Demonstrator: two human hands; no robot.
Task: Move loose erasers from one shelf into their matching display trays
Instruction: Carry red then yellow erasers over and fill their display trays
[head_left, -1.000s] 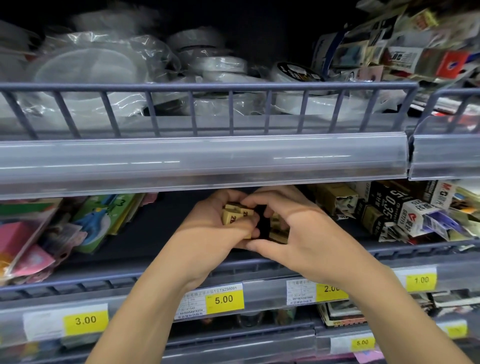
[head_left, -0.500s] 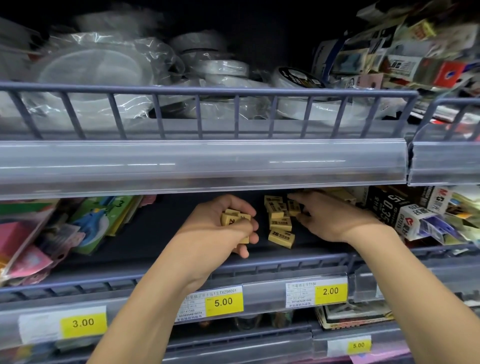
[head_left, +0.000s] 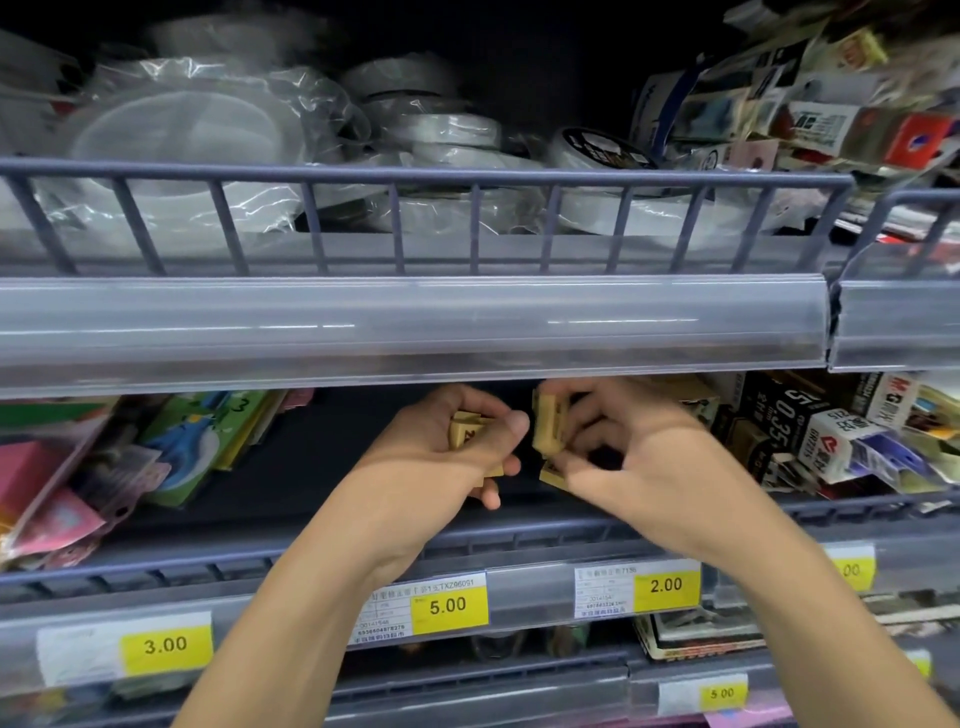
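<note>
Erasers (head_left: 549, 423) stood on end in the right hand (head_left: 639, 457), fingers clamped round them, just right of the left hand (head_left: 441, 457), itself curled on its own bunch of erasers (head_left: 466, 430). Both hovered above the 5.00 price tag (head_left: 449, 605); no tray showed.

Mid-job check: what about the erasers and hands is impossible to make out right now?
- Head view: the count of erasers in the left hand; its fingers cover most of them.
- Head view: erasers in the right hand are partly behind its fingers, and their print is motion-blurred.
- Head view: the back of the shelf is cut off by the upper shelf's price rail.
</note>
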